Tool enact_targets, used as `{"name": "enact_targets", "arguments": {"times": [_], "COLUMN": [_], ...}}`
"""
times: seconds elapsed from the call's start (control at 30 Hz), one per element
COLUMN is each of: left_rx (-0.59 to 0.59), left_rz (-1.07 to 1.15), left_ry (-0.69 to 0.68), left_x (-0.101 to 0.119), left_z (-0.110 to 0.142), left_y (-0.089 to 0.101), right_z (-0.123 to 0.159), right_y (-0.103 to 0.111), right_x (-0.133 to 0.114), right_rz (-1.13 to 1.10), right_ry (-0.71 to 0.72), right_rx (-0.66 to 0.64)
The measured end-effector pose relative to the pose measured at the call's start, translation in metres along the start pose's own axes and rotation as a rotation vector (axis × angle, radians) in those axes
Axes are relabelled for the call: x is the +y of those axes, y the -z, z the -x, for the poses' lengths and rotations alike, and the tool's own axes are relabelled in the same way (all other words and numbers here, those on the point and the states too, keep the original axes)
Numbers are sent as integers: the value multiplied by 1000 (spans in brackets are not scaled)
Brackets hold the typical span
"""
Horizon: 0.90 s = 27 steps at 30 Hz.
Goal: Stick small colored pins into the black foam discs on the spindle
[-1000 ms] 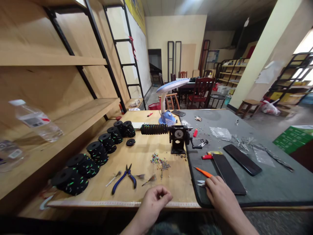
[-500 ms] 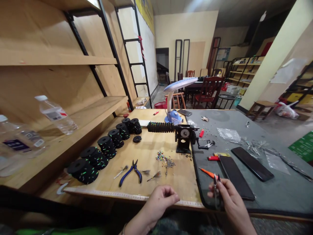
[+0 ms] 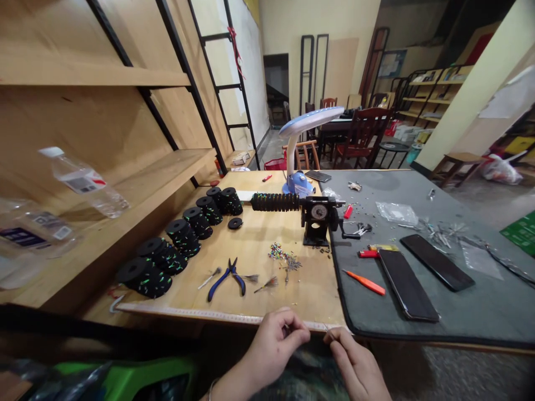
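My left hand (image 3: 279, 341) is at the table's front edge, thumb and fingertips pinched together; what they hold, if anything, is too small to name. Close on its right, my right hand (image 3: 355, 359) is closed too, with a thin, faint strand showing at its fingertips. Beyond the hands lie a heap of small coloured beads (image 3: 276, 252) and a pile of tiny metal pieces (image 3: 293, 263). Pliers with blue handles (image 3: 212, 288) rest with jaws pointing away, beside small bristly bundles (image 3: 267, 284). An orange pointed tool (image 3: 364, 282) lies on the dark mat (image 3: 359, 314).
A black hand-cranked device (image 3: 316, 220) stands mid-table, next to a row of ribbed black rolls (image 3: 276, 202). Several black foam spools (image 3: 184, 236) line the left. A blue desk lamp (image 3: 297, 181) is behind. Two dark phones (image 3: 407, 287) (image 3: 437, 262) lie right.
My right hand has moved left from the mat to beside my left hand. The dark-tipped metal tool it held no longer shows. My left hand keeps its pinch; the view has tilted down.
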<state>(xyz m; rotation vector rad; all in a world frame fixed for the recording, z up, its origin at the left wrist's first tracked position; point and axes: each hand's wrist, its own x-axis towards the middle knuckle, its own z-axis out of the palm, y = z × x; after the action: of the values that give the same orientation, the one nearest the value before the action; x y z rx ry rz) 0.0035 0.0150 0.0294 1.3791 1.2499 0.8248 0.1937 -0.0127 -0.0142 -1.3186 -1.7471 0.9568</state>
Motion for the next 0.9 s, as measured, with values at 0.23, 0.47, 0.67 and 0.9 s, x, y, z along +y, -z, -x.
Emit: {"name": "enact_targets", "arguments": {"times": [0.23, 0.47, 0.67, 0.9], "left_rx": [140, 260, 169, 125], "left_rz": [88, 107, -269, -751], "left_ry": [52, 97, -215, -741], "left_x": [-9, -30, -44, -43], "left_z": [4, 26, 32, -10], "left_y": [19, 25, 10, -24], "right_z": [4, -5, 1, 30], "right_y": [-6, -21, -18, 3], "right_x": [9, 21, 16, 38], "right_rz": [88, 383, 280, 150], "right_ry": [33, 326, 315, 36], "right_rx": [154, 159, 152, 403]}}
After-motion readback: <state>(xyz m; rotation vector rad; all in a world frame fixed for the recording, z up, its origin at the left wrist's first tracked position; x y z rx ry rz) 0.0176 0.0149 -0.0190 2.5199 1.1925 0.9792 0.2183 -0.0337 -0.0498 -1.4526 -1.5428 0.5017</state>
